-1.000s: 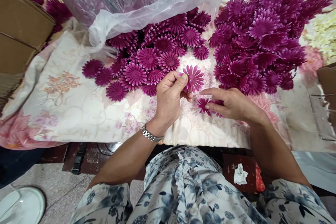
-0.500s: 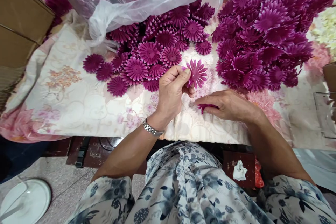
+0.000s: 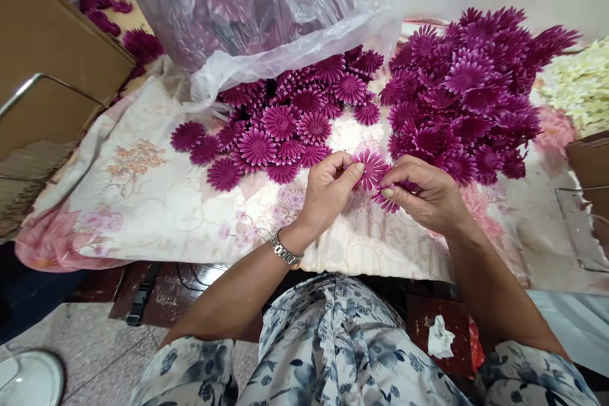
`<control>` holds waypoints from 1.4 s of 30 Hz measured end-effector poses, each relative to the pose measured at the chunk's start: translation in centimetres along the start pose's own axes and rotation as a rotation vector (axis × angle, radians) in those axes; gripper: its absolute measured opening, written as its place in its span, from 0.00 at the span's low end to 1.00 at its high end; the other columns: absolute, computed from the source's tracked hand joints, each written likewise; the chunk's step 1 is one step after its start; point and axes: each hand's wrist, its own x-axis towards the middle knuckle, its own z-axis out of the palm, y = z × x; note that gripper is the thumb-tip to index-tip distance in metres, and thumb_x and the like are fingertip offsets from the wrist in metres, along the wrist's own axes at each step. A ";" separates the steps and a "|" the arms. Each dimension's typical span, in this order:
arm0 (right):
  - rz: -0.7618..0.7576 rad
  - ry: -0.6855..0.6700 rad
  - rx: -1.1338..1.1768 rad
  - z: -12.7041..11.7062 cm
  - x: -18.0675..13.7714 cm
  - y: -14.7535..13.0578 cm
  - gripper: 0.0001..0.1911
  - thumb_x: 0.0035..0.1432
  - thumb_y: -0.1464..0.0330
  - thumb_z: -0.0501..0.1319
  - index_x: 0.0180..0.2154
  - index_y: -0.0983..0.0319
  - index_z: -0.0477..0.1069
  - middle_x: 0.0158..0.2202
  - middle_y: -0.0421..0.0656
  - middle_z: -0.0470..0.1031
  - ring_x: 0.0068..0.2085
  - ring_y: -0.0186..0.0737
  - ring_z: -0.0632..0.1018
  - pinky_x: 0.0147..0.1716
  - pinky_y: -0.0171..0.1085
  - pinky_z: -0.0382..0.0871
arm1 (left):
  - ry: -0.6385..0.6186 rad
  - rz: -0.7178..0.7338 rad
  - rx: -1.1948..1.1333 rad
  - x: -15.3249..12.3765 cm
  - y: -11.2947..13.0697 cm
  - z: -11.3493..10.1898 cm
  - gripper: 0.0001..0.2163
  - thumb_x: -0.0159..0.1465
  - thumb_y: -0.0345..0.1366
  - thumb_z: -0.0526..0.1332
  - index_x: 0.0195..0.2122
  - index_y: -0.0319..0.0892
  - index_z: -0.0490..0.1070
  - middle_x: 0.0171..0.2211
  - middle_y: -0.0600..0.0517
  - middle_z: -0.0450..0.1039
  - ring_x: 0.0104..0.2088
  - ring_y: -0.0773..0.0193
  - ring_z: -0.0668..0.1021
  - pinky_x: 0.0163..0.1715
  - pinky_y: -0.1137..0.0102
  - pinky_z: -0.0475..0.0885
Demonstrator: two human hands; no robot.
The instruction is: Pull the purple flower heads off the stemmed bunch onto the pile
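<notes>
My left hand pinches a flat purple artificial flower by its left petals, thumb on top. Close on the right, my right hand is closed on another purple petal piece, which pokes out below its fingertips. The two hands almost meet above the flowered tablecloth. Beyond my left hand spreads a loose heap of purple flower heads, partly under a clear plastic bag. A taller pile of layered purple flowers stands behind my right hand.
A cardboard box with a metal wire handle bounds the left side. At the far right are cream-white flowers and another carton beside a wire frame. The table's front edge lies close to my body.
My right hand has risen from the cloth with its petal piece and come up against the flower in my left hand. The camera view has shifted a little.
</notes>
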 end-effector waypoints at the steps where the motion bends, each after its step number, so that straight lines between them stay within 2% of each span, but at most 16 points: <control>1: 0.010 0.037 -0.016 0.1 0.0 0.1 0.04 0.56 0.66 0.62 0.30 0.59 0.73 0.29 0.42 0.73 0.33 0.36 0.74 0.33 0.36 0.69 | 0.003 0.036 0.058 0.0 0.1 0.0 0.11 0.59 0.36 0.61 0.23 0.40 0.62 0.20 0.58 0.59 0.23 0.74 0.63 0.24 0.76 0.61; 4: 0.032 0.106 -0.069 0.4 0.1 0.5 0.03 0.56 0.67 0.62 0.31 0.59 0.73 0.44 0.48 0.74 0.47 0.42 0.75 0.44 0.42 0.70 | -0.020 0.097 0.176 -0.2 0.6 -0.1 0.10 0.59 0.35 0.60 0.23 0.40 0.63 0.20 0.58 0.59 0.23 0.73 0.62 0.25 0.75 0.60; 6: 0.002 0.081 -0.079 0.7 0.1 0.6 0.02 0.56 0.68 0.62 0.31 0.60 0.73 0.48 0.49 0.73 0.50 0.42 0.75 0.46 0.42 0.70 | -0.064 0.109 0.212 -0.4 0.9 -0.1 0.09 0.59 0.35 0.60 0.23 0.40 0.63 0.20 0.58 0.59 0.23 0.73 0.62 0.25 0.75 0.60; 8: -0.040 0.046 -0.062 1.0 0.2 0.6 0.02 0.57 0.69 0.61 0.31 0.60 0.72 0.38 0.46 0.76 0.40 0.37 0.77 0.38 0.38 0.72 | -0.098 0.100 0.226 -0.5 1.1 -0.1 0.09 0.59 0.35 0.60 0.23 0.40 0.64 0.20 0.58 0.60 0.23 0.73 0.63 0.25 0.75 0.60; 10: -0.063 0.046 -0.058 1.0 0.3 0.5 0.03 0.58 0.69 0.61 0.31 0.60 0.71 0.28 0.41 0.74 0.30 0.33 0.75 0.30 0.34 0.70 | -0.097 0.083 0.201 -0.6 1.1 -0.2 0.08 0.60 0.37 0.60 0.26 0.40 0.67 0.21 0.57 0.63 0.24 0.72 0.65 0.26 0.75 0.61; 11: -0.065 0.062 -0.066 0.7 0.5 0.4 0.04 0.58 0.70 0.60 0.30 0.61 0.71 0.26 0.40 0.73 0.29 0.32 0.74 0.28 0.33 0.69 | -0.088 0.069 0.172 -0.5 1.0 -0.2 0.08 0.60 0.39 0.60 0.29 0.40 0.69 0.23 0.57 0.65 0.25 0.72 0.67 0.27 0.75 0.63; 14: -0.042 0.136 -0.085 -1.3 1.4 -0.1 0.04 0.57 0.70 0.60 0.30 0.61 0.71 0.27 0.41 0.74 0.29 0.33 0.75 0.27 0.34 0.69 | -0.080 0.009 0.061 -0.5 0.8 -0.3 0.10 0.61 0.42 0.60 0.37 0.41 0.72 0.29 0.54 0.71 0.28 0.70 0.73 0.31 0.74 0.68; 17: 0.068 0.210 -0.136 -4.7 3.3 -0.4 0.05 0.59 0.69 0.58 0.32 0.60 0.71 0.28 0.41 0.75 0.26 0.32 0.74 0.22 0.35 0.68 | -0.089 -0.060 0.027 -0.5 0.8 -0.3 0.10 0.61 0.41 0.60 0.36 0.40 0.73 0.29 0.53 0.73 0.28 0.70 0.74 0.32 0.73 0.70; 21: 0.247 0.245 -0.574 -8.8 5.9 0.3 0.08 0.58 0.65 0.59 0.37 0.59 0.74 0.33 0.45 0.77 0.32 0.40 0.76 0.30 0.42 0.69 | -0.068 -0.093 0.042 -0.5 0.9 -0.2 0.08 0.59 0.40 0.61 0.34 0.40 0.73 0.28 0.53 0.73 0.27 0.71 0.74 0.29 0.75 0.69; 23: 0.269 0.269 -0.783 -9.8 6.5 0.8 0.11 0.58 0.63 0.59 0.40 0.59 0.75 0.37 0.47 0.78 0.37 0.46 0.76 0.35 0.45 0.68 | -0.053 -0.091 0.041 -0.5 0.9 -0.2 0.08 0.59 0.39 0.61 0.34 0.41 0.73 0.28 0.54 0.72 0.27 0.72 0.74 0.28 0.75 0.69; 25: 0.256 0.301 -0.875 -9.9 6.4 1.0 0.13 0.60 0.62 0.57 0.42 0.58 0.75 0.40 0.48 0.78 0.40 0.47 0.76 0.37 0.45 0.67 | -0.046 -0.089 0.035 -0.4 1.0 -0.3 0.07 0.59 0.39 0.61 0.34 0.41 0.73 0.28 0.54 0.72 0.27 0.72 0.74 0.28 0.75 0.69; 31: 0.150 0.293 -0.895 -7.8 4.5 -0.1 0.16 0.63 0.62 0.53 0.39 0.62 0.77 0.39 0.49 0.80 0.38 0.46 0.78 0.36 0.41 0.66 | -0.027 -0.073 -0.009 -0.4 1.2 -0.2 0.06 0.59 0.37 0.60 0.32 0.40 0.72 0.27 0.53 0.73 0.27 0.71 0.74 0.29 0.75 0.69; 34: 0.038 0.253 -0.845 -5.7 3.9 -1.1 0.15 0.63 0.63 0.53 0.37 0.61 0.77 0.36 0.49 0.80 0.36 0.45 0.78 0.32 0.39 0.64 | -0.058 0.007 0.038 -0.8 1.7 -0.2 0.06 0.60 0.35 0.58 0.31 0.40 0.71 0.26 0.53 0.71 0.27 0.71 0.72 0.29 0.74 0.68; 38: -0.083 0.010 -0.721 -1.9 4.8 -1.7 0.13 0.62 0.65 0.54 0.35 0.60 0.76 0.36 0.46 0.80 0.35 0.41 0.78 0.30 0.37 0.64 | -0.237 0.150 0.210 -1.8 3.5 -0.8 0.07 0.61 0.33 0.55 0.30 0.39 0.71 0.27 0.51 0.72 0.28 0.69 0.72 0.29 0.73 0.67; 42: -0.062 -0.224 -0.759 2.1 7.6 -1.6 0.13 0.62 0.66 0.53 0.38 0.59 0.76 0.36 0.44 0.79 0.34 0.41 0.77 0.29 0.36 0.62 | -0.517 0.261 0.465 -2.6 5.4 -2.1 0.08 0.62 0.31 0.53 0.32 0.40 0.72 0.32 0.48 0.76 0.33 0.65 0.75 0.36 0.69 0.69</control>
